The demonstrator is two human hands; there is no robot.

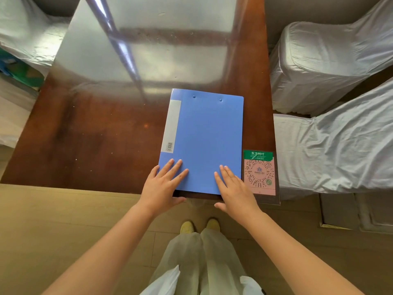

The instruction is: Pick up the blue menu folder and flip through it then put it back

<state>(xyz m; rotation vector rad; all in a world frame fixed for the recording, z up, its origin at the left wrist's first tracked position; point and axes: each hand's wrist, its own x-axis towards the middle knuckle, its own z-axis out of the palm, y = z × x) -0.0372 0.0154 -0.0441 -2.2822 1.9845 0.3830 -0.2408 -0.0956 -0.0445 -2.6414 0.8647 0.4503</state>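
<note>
Blue menu folder (204, 143) lies closed and flat on the table (95, 135), its near short edge at the table's front edge, long axis running away from the person. The 2 hands rest open on the folder's near corners: left hand (162, 186) by the spine side, right hand (235, 188) by the opening side, just beside the QR card (259, 173). Neither grips yet.

Glossy brown table (95, 135) under closed blue folder (204, 141) and (possibly laminated) QR card (259, 173).
</note>
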